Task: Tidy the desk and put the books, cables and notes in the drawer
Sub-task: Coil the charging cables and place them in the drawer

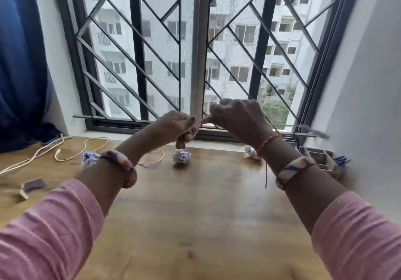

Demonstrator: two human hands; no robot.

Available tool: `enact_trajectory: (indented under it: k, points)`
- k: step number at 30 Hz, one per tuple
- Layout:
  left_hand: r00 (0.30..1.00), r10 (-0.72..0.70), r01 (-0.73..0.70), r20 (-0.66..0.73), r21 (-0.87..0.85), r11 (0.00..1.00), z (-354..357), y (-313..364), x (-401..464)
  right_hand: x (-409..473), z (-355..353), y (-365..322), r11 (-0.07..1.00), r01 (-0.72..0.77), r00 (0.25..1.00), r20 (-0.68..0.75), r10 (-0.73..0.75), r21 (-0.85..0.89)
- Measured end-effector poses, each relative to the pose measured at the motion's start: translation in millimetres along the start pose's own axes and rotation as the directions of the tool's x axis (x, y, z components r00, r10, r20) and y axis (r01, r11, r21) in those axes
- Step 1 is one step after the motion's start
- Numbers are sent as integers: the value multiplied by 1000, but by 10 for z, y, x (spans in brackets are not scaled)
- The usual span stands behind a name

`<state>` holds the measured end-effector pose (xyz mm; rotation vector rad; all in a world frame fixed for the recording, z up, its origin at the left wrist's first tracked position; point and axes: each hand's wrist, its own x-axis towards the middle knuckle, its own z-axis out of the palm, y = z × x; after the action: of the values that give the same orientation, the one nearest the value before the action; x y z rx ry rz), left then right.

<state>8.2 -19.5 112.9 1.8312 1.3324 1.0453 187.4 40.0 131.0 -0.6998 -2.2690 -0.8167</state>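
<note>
Below raised hands (208, 121), crumpled notes (181, 156) lie on desk (195, 214).

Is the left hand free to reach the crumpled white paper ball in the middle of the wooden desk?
Probably not yet: the left hand seems busy, fingers curled against the right hand. The crumpled white paper ball lies unobstructed just below.

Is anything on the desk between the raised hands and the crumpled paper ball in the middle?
Nothing visible: the crumpled paper ball lies on bare wood just below the left hand and right hand. The cream cable ends beside it.
</note>
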Motion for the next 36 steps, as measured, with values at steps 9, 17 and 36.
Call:
enact_trajectory:
  k: [9, 17, 36]
  points:
    - [962, 20, -236, -272, -795, 559, 201, 344, 7, -178, 274, -403, 936, -202, 978, 113, 176, 289]
    - [868, 390, -157, -307, 576, 802, -50, -230, 159, -192, 65, -367, 971, -63, 993, 107, 39, 231]
    - [983, -184, 118, -7, -743, 659, 156, -362, -607, -359, 138, -1208, -267, -523, 777, 582, 239, 809]
